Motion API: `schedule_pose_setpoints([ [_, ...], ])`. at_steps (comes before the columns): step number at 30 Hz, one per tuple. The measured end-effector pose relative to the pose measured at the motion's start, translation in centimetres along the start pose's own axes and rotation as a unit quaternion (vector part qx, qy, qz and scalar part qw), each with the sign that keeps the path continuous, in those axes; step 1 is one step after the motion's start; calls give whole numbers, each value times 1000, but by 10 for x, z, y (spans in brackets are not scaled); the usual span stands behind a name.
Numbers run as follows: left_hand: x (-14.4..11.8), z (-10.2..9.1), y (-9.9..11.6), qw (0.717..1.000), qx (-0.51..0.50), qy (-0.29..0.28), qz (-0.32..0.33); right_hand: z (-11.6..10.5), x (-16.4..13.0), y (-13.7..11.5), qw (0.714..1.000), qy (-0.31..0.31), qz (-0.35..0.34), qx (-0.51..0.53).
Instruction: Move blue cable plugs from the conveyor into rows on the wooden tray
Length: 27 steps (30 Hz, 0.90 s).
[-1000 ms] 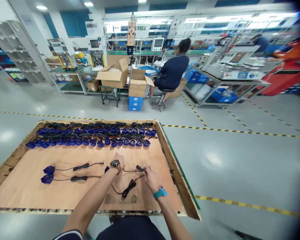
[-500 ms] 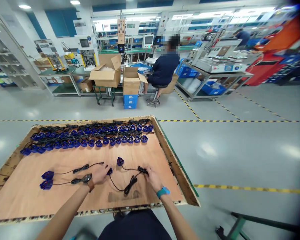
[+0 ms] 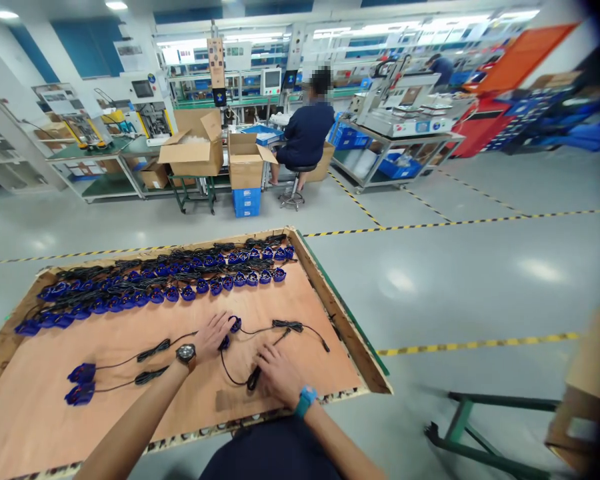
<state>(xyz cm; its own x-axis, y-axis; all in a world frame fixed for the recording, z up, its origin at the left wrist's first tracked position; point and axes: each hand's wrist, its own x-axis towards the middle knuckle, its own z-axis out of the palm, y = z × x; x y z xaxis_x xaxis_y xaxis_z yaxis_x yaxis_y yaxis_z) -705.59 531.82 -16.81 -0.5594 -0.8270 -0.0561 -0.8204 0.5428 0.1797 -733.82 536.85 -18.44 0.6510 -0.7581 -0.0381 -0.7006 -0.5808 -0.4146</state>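
My left hand [image 3: 214, 336], with a watch on its wrist, lies over the board with its fingers stretched out. Its fingertips touch a round blue plastic part [image 3: 236, 325] with a black cable. A second blue part [image 3: 225, 343] is partly hidden under that hand. My right hand [image 3: 279, 375], wearing a teal wristband, is bent over the second part's bundled black cable [image 3: 253, 379], fingers closing on it. The upper part's bundled cable [image 3: 287, 325] lies loose to the right. Two more blue parts [image 3: 81, 373] with cables lie at the left.
Rows of blue parts [image 3: 155, 295] with black cables fill the far side of the wooden tray [image 3: 333, 313], which has raised edges. Beyond stand cardboard boxes [image 3: 245, 163], a seated person [image 3: 307, 130] and machine benches. A green metal frame [image 3: 495, 403] stands at right.
My right hand has let go of the upper cable bundle and moved down left to the lower one. My left hand has moved to the upper blue part. The view has turned right.
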Motion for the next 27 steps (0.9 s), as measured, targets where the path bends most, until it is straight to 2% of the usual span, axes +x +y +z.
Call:
schedule_pose_setpoints([
  [2, 8, -1, -2, 998, 11, -29, 59, 7, -5, -6, 999, -44, -3, -22],
  [4, 18, -2, -2, 993, 14, -68, 94, 6, -12, -3, 996, -63, 27, -51],
  [7, 30, -4, 5, 992, 7, -84, 92, -7, -21, 15, 992, -56, 87, -76],
  [10, 33, -6, 15, 997, -27, -51, 47, -28, -17, 41, 986, -11, 138, -94],
  [15, 25, 1, 34, 996, -88, -6, -7, -56, 16, 67, 980, 46, 179, -75],
  [18, 18, 16, 54, 993, -67, 19, -91, -57, 29, 67, 964, 78, 246, -59],
  [23, 6, 44, 97, 968, -23, 74, -239, -44, 28, 58, 912, 97, 399, 20],
  [27, -5, 48, 114, 959, -36, 62, -274, -46, 33, 54, 908, 107, 397, 86],
])
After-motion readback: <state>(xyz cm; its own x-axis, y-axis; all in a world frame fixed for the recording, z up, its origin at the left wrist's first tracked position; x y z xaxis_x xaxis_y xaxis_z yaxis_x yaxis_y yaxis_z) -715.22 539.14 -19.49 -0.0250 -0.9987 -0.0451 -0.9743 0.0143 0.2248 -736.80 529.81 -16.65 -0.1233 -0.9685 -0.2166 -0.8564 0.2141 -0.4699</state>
